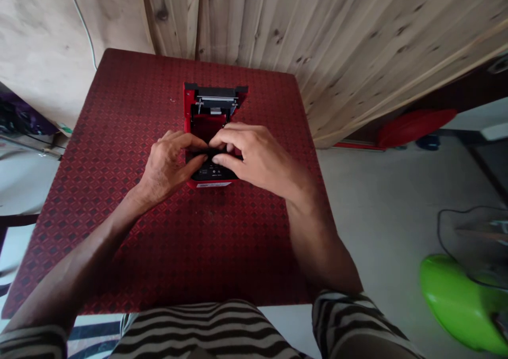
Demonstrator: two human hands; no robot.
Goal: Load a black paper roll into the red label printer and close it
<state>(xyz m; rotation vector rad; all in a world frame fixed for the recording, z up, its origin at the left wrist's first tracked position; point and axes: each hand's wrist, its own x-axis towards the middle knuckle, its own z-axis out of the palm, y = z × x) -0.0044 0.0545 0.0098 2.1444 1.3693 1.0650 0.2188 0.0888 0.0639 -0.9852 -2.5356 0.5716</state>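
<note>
A small red-and-black device [215, 172], which looks like a label printer, stands on the table with its lid [216, 98] raised at the back. A dark roller bar and metal parts show inside the lid. My left hand [169, 160] comes in from the left, thumb and fingertips pinched together over the device's black middle. From the right, my right hand [252, 150] meets it there in a similar pinch. The two sets of fingertips nearly touch. What lies between them is hidden. Small buttons or marks dot the black front panel, and a white label strip runs below it.
The table [190, 242] has a red patterned cover and stands against a wooden plank wall [317, 25]. A cable [81, 20] hangs at the upper left. On the floor to the right are a bright green object [456, 301] and a red rounded object [415, 127].
</note>
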